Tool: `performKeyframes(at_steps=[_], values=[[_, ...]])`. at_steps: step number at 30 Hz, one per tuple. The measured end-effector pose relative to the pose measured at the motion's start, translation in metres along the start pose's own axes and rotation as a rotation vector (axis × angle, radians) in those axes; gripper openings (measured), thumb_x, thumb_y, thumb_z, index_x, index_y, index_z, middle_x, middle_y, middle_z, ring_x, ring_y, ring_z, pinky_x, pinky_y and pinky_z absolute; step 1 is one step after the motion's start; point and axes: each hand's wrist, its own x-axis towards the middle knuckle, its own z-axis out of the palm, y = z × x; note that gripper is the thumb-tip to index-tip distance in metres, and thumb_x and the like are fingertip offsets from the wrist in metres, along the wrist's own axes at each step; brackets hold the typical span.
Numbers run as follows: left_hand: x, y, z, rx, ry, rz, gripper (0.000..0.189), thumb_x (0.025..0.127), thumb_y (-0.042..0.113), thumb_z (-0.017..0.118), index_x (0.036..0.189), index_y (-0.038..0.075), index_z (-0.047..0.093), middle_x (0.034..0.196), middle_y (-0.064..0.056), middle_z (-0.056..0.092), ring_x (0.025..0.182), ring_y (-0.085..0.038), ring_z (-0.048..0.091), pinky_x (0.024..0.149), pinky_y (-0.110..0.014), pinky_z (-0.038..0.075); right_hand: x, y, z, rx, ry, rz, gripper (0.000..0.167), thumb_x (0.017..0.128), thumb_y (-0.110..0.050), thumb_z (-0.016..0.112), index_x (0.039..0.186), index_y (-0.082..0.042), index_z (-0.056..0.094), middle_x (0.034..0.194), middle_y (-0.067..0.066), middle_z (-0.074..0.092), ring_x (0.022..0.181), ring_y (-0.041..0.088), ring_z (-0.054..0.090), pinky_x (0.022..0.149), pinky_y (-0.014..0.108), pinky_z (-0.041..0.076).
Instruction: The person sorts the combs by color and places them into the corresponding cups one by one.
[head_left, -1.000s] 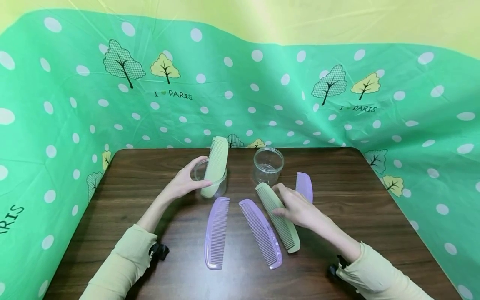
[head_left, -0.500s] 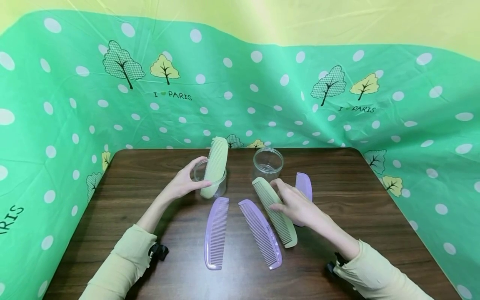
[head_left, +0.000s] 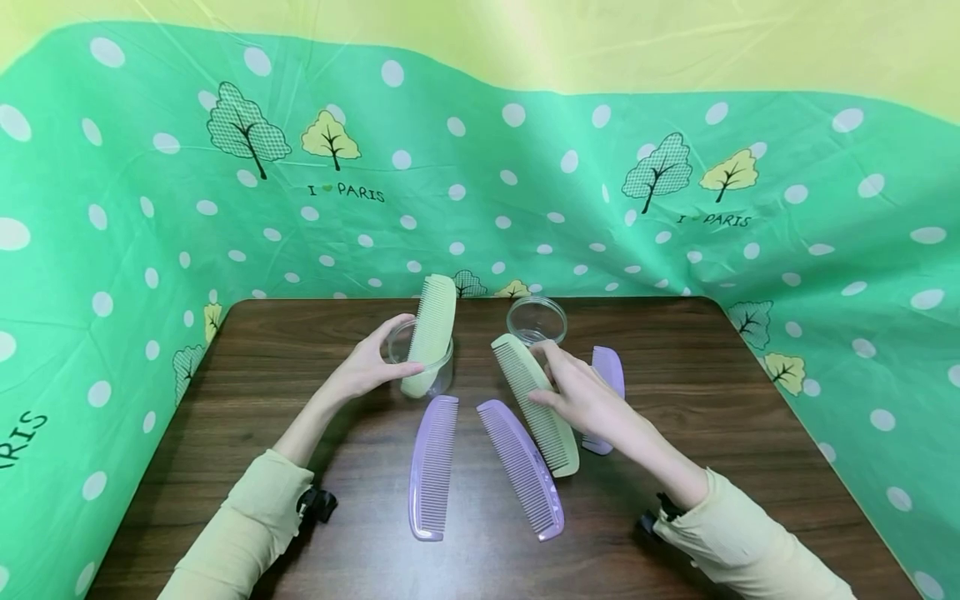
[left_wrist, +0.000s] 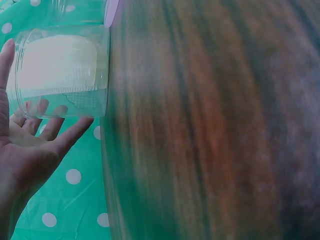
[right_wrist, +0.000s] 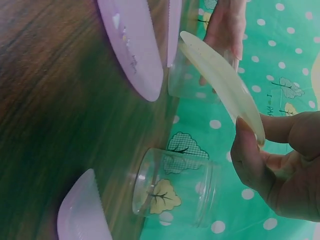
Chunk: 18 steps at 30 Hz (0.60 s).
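While our left hand (head_left: 375, 360) grips a transparent cylindrical jar (left_wrist: 60, 75) holding a curved pale-green plastic comb (head_left: 435, 321), our right hand (head_left: 582, 392) pinches a second curved pale-green plastic comb (head_left: 546, 427) at that jar's four o'clock.

With the held comb (head_left: 546, 423) as dial centre and 12 pointing away from the person, the right hand (head_left: 581, 393) is gripping it from 3 o'clock. One jar (head_left: 537, 318) is standing at 12; a second jar (head_left: 442, 375) at 10 is holding a leaning comb (head_left: 433, 325), the left hand (head_left: 371, 363) clasping its 9 o'clock side. On the table (head_left: 240, 400), loose combs are lying at 3 (head_left: 609, 372), 7 and 8.
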Motion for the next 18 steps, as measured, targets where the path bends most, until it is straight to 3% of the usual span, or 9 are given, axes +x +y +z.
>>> performKeyframes(at_steps=[10, 18], values=[[0.0, 0.001, 0.0, -0.002, 0.0, -0.01, 0.088, 0.087, 0.03, 0.084, 0.159, 0.019, 0.034, 0.163, -0.007, 0.043, 0.152, -0.03, 0.04, 0.114, -0.055, 0.041, 0.011, -0.009, -0.004, 0.004, 0.03, -0.022, 0.056, 0.092, -0.015, 0.079, 0.137, -0.011, 0.046, 0.092, 0.005, 0.069, 0.079, 0.011, 0.065, 0.065, 0.029, 0.052], [-0.002, 0.003, 0.001, 0.005, 0.003, -0.007, 0.087, 0.088, 0.028, 0.083, 0.159, 0.019, 0.034, 0.164, -0.01, 0.041, 0.152, -0.032, 0.038, 0.113, -0.056, 0.041, 0.018, -0.018, -0.007, 0.041, 0.039, -0.001, 0.056, 0.093, -0.017, 0.078, 0.138, -0.014, 0.044, 0.098, 0.007, 0.068, 0.081, 0.015, 0.067, 0.064, 0.028, 0.054]])
